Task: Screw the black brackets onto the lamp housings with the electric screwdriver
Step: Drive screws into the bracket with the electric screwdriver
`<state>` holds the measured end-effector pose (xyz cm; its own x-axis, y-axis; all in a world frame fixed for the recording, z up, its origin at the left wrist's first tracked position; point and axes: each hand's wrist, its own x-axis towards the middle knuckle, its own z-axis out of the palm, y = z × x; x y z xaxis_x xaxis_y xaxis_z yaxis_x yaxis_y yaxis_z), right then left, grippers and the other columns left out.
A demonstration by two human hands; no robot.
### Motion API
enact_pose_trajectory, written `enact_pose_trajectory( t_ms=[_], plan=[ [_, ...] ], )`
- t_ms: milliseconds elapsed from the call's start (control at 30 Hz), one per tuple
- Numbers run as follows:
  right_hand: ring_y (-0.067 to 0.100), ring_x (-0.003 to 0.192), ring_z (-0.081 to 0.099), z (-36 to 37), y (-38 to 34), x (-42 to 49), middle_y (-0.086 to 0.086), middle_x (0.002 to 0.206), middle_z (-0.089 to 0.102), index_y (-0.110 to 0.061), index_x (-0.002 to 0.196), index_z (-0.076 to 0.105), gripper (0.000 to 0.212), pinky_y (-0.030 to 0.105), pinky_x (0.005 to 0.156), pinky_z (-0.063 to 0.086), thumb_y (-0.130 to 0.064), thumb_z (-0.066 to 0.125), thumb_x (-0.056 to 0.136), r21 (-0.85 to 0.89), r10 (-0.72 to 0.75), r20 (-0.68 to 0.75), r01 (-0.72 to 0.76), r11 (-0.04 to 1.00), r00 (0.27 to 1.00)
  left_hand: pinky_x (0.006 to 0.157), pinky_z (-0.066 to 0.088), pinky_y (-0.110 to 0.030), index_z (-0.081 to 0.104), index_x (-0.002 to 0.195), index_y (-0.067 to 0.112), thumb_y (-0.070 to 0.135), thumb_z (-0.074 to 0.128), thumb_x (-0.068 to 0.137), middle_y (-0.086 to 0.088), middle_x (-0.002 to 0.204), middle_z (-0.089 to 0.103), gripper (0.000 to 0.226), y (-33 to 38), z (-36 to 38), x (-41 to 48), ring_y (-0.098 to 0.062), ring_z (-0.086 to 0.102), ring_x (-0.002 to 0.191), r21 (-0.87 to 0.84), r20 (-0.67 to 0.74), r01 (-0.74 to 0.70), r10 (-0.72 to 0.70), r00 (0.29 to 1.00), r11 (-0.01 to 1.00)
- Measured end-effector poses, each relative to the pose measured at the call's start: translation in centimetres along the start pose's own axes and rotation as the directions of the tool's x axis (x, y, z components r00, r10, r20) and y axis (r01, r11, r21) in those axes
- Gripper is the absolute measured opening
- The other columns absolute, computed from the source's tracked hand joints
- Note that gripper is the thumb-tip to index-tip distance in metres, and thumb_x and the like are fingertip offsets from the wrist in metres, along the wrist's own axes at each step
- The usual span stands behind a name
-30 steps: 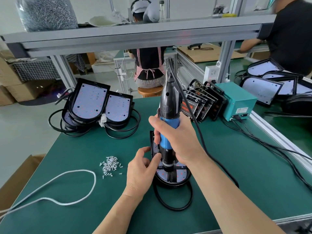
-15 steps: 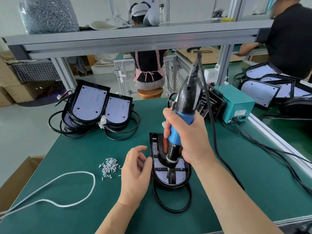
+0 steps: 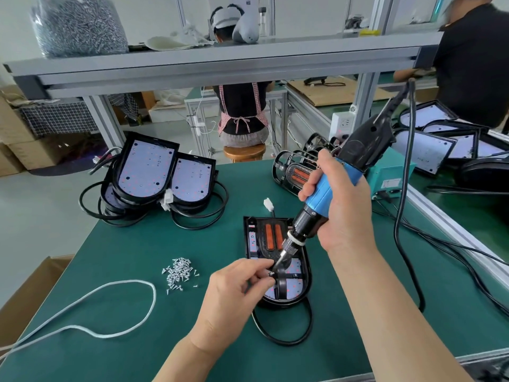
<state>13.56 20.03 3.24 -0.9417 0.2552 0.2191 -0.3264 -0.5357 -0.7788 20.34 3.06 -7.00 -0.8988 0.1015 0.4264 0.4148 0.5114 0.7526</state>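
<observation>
nearest on the green bench (image 3: 115, 351) lies a loop of white cord (image 3: 115, 307). the left hand (image 3: 237, 293) is pinched shut, thumb and fingertips holding a small screw (image 3: 271, 273) at the tip of the electric screwdriver (image 3: 327, 194). the right hand (image 3: 341, 208) is wrapped closed around the blue grip, the tool tilted up to the right, its bit down at the screw. under both sits a lamp housing (image 3: 304, 268), flat on the bench, with a black bracket (image 3: 281, 285) over its led board and its black cable (image 3: 286, 332) looped toward the bench edge. a pile of loose screws (image 3: 179, 271) lies just left of it. farther back, a stack of housings (image 3: 154, 177) leans at the left, and a row of brackets (image 3: 294, 169) stands near a teal control box (image 3: 391, 180).
</observation>
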Motion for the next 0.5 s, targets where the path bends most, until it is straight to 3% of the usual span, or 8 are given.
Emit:
enact_pose_trajectory(
  t_ms=[133,333,500],
  plan=[
    [0.016,0.046,0.047,-0.06,0.03,0.05,0.002,0.06,0.051,-0.014,0.081,0.052,0.021,0.029,0.052,0.045,-0.018,0.068,0.094,0.036,0.012,-0.035,-0.011,0.999,0.999,0.065,0.046,-0.007,0.073,0.08,0.051,0.005,0.081,0.08,0.016,0.077,0.072,0.047,0.23,0.28,0.15,0.0,0.064,0.067,-0.132,0.008,0.122,-0.122,0.993,0.984],
    [0.015,0.048,0.046,-0.23,-0.17,0.09,0.002,0.061,0.051,-0.015,0.08,0.052,0.022,0.028,0.052,0.045,-0.017,0.069,0.094,0.1,0.033,-0.07,-0.026,0.995,0.997,0.06,0.048,-0.018,0.072,0.082,0.031,0.007,0.074,0.086,0.0,0.071,0.069,0.024,0.39,0.35,0.21,-0.005,0.054,0.059,-0.208,0.065,0.204,-0.195,0.979,0.957],
    [0.015,0.049,0.046,-0.13,-0.39,0.15,0.002,0.061,0.051,-0.014,0.085,0.051,0.021,0.029,0.053,0.045,-0.018,0.069,0.094,0.123,0.033,-0.085,-0.023,0.992,0.996,0.053,0.035,-0.012,0.06,0.069,0.027,0.022,0.072,0.083,0.012,0.056,0.051,0.019,0.11,0.18,0.28,-0.004,0.04,0.052,-0.036,0.025,0.113,-0.112,0.993,0.993]
  ],
)
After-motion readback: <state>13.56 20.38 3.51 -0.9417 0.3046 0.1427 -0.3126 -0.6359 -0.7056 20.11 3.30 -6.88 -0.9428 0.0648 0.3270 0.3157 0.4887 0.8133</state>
